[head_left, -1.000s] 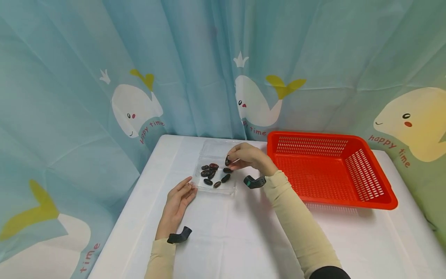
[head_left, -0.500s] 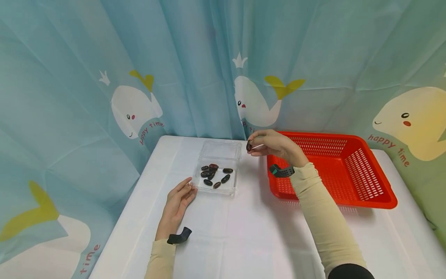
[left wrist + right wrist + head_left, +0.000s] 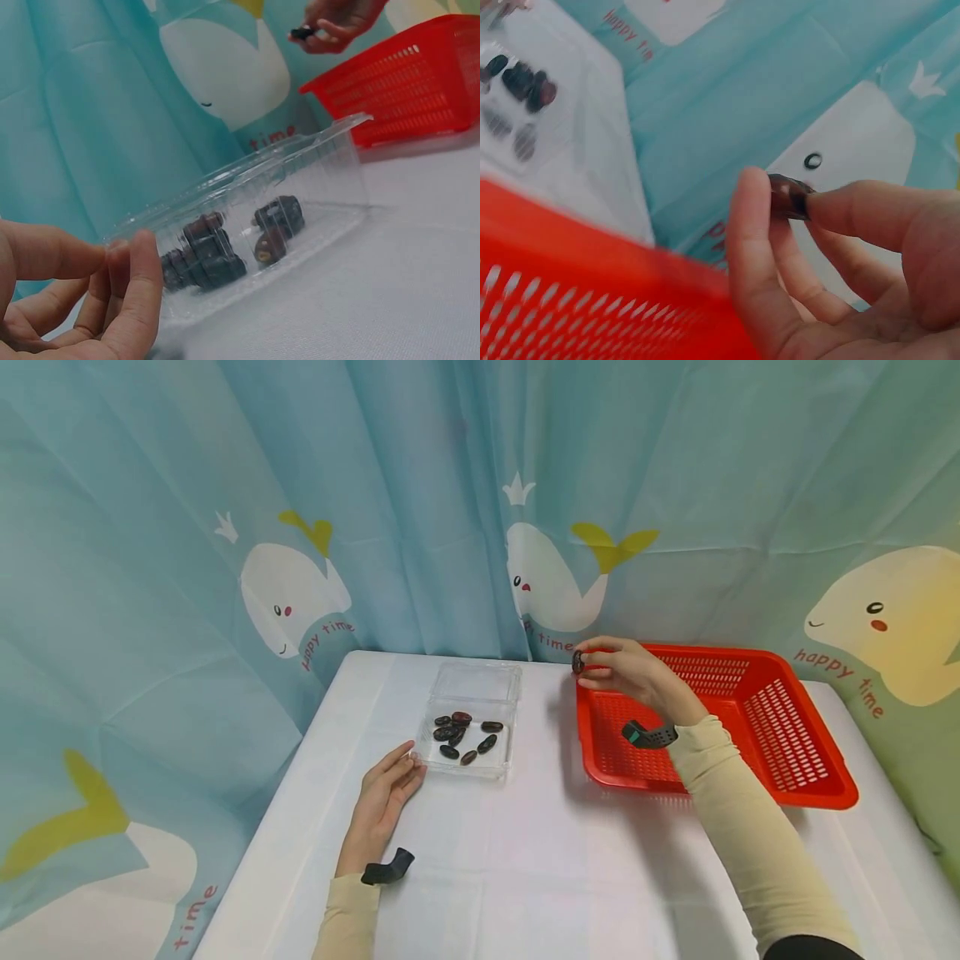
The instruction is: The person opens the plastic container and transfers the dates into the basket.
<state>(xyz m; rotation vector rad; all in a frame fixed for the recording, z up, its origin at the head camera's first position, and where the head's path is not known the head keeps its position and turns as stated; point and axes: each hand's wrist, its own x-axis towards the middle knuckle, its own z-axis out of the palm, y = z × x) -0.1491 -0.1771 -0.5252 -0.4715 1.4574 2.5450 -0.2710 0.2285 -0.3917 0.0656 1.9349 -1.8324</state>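
Nearest me, on the white counter (image 3: 480, 877), the person's left hand (image 3: 382, 802) has thumb and fingers about the near left corner of a clear box (image 3: 491, 772), likely to steady something so light; whether that grip pinches or merely touches, I can't tell. The box's lid (image 3: 480, 683) lies back toward the counter's far edge, leaving the loose dark fruits (image 3: 449, 752) within easy reach. Farther right, the right hand (image 3: 630, 675) pinches one dark fruit (image 3: 577, 662) by thumb and fingertips, suiting its smallness, above the rim of a red basket (image 3: 795, 727) toward the counter's far right corner. Behind hangs a blue-green whale-print curtain (image 3: 420, 485).
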